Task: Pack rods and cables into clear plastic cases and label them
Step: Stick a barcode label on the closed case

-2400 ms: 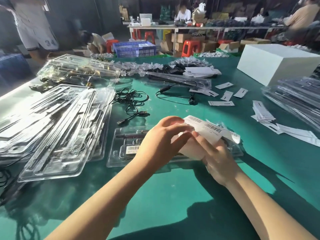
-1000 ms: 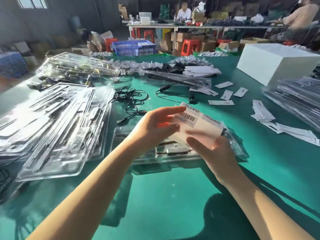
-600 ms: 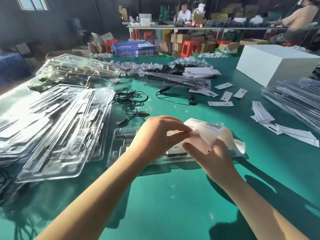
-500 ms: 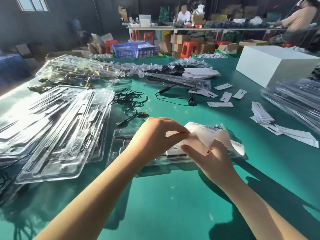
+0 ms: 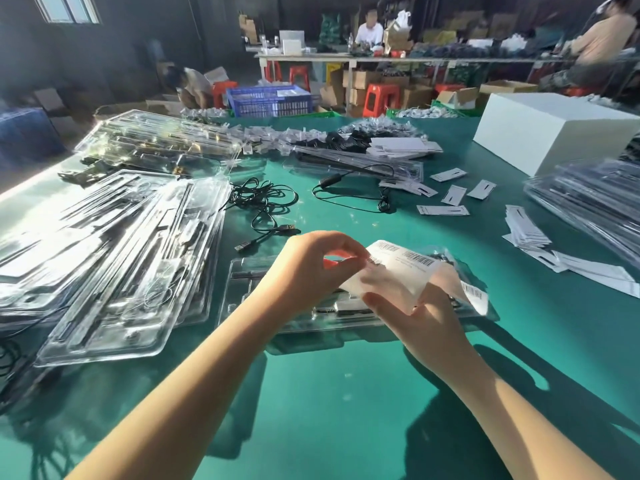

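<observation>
Barcodes on label sheet (image 5: pixel 398 271); print too blurred to read.

Dim workshop with dark walls, window (image 5: pixel 67 8) at upper left, long white table (image 5: pixel 398 59) behind, red stools (image 5: pixel 382 97), cardboard boxes (image 5: pixel 362 79), blue crate (image 5: pixel 269 101).

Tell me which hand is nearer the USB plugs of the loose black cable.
Left. The left hand is just right of and below the USB plugs; the right hand is farther right, past the label sheet.
</observation>
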{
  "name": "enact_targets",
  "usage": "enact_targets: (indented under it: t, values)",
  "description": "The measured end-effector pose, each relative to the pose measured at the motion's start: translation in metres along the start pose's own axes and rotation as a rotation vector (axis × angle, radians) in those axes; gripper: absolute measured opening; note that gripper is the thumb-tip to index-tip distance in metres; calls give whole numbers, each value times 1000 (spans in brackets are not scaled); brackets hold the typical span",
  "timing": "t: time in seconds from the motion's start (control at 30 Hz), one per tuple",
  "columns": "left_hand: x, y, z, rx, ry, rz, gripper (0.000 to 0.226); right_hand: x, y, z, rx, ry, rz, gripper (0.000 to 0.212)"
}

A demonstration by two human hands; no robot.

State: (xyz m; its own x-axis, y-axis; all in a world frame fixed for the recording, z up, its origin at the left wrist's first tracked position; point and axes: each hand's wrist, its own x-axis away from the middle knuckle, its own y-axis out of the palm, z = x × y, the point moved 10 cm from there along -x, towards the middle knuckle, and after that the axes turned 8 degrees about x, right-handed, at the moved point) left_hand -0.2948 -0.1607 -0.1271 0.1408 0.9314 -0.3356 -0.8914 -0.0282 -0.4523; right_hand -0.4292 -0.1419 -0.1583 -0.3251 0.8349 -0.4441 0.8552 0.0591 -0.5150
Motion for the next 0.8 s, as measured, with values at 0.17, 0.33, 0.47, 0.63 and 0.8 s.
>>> enact_targets:
  t: [0.17,0.33,0.47,0.63,0.8]
  values:
    - [0,-5,3,-9,38,-16,20,-1,-1,-4,-128,-15,-12,26]
    - [1,-2,4,20,44,-29,14,-2,4,-9,-107,-74,-25,30]
    - [-2,0,0,58,10,-68,6,-2,9,3,-127,-31,-55,25]
    - [-6,-4,-7,-90,-17,-56,13,-2,10,12,-144,46,-41,20]
    - [9,-79,-61,600,-304,511,9,-27,-13,67,-389,537,168,9]
